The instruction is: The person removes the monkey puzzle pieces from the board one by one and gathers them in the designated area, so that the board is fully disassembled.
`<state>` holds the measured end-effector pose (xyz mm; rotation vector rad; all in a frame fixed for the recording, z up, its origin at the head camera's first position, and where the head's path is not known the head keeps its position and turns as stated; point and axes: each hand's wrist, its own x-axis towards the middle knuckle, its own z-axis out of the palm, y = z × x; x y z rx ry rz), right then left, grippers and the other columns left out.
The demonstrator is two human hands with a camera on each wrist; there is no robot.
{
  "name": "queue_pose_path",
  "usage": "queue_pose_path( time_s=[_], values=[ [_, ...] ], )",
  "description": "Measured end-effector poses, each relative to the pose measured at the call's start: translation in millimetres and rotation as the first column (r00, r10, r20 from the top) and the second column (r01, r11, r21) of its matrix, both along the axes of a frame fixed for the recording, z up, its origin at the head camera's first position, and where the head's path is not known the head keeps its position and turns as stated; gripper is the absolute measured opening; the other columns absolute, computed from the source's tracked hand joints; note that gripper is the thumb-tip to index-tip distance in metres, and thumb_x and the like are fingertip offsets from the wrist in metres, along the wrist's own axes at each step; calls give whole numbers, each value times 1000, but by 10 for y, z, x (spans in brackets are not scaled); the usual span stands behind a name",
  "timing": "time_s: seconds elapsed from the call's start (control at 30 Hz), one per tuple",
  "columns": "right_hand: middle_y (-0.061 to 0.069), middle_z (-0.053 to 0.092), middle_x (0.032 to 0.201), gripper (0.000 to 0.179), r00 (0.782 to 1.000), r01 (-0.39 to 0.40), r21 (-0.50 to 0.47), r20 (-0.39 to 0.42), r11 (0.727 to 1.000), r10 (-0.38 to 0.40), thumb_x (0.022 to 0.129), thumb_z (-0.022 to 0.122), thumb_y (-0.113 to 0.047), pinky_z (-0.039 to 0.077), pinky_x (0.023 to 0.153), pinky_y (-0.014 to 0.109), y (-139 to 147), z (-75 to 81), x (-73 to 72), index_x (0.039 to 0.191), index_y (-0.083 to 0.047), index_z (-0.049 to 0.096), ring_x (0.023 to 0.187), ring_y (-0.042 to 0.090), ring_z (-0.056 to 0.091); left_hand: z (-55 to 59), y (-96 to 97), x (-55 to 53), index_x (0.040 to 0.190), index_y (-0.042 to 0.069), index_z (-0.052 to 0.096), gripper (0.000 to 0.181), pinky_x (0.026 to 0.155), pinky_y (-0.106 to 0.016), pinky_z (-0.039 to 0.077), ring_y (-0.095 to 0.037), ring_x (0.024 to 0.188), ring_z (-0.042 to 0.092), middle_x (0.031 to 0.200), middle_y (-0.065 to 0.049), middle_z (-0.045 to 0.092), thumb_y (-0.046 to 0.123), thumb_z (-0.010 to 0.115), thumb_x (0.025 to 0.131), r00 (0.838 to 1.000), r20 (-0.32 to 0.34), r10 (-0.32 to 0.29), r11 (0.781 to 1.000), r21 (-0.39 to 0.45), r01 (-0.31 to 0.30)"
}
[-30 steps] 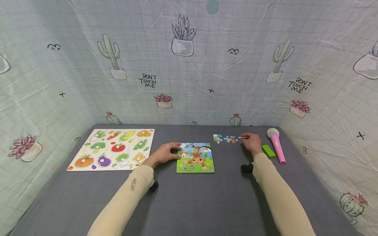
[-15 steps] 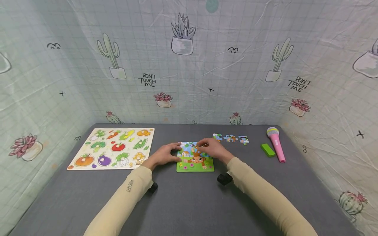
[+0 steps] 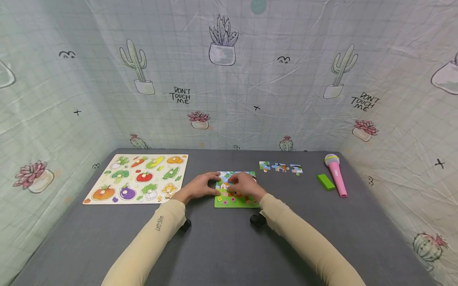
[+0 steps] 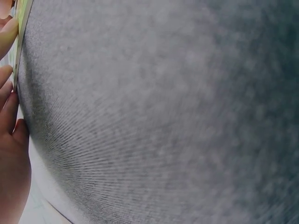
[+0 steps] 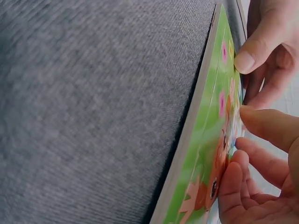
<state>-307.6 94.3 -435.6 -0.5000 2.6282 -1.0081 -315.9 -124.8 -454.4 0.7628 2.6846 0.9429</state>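
Note:
A square monkey jigsaw puzzle (image 3: 232, 203) lies flat at the middle of the grey table. Against its left edge rests my left hand (image 3: 198, 186), thumb and fingers spread apart with the tips right at the border. My right hand (image 3: 247, 186) is over the puzzle, covering most of the monkey, its thumb and index fingertips bent down near the printed house. In the right wrist view the right thumb (image 5: 271, 126) and index finger touch the picture with a small gap between them. I cannot tell whether they pinch a piece. Three loose jigsaw pieces (image 3: 280, 167) lie in a row behind and right.
A vegetable peg puzzle board (image 3: 107, 177) lies at the left. On the right are a green block (image 3: 326, 182) and a pink toy microphone (image 3: 336, 175). Printed cloth walls (image 3: 236, 79) enclose the table's back and sides.
My right hand left the third loose piece at the row's right end, came left to the puzzle's top, then moved slightly further left and nearer. My left hand stayed at the puzzle's edge.

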Motion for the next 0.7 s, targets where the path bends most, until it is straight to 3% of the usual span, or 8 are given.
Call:
queue_pose_path(
  time_s=[0.33,0.7],
  values=[
    [12,64,111,29,1000,-20,45,-13,999,21,88,73,-12,53,88,40,-68,-23,-39,115,-2,67,100,24,60,4,-17,0,128,3,62,51,114,-47,32,-32,140,36,149,-10,45,26,77,85,1000,12,-13,1000,17,13],
    [10,60,107,30,999,-15,9,-36,1000,15,87,73,-9,50,88,39,-71,-12,-1,114,-2,64,96,22,56,4,0,-16,127,3,63,50,113,-47,33,-32,139,37,149,-11,45,26,77,85,1000,-14,-24,1000,-17,24]
  ],
)
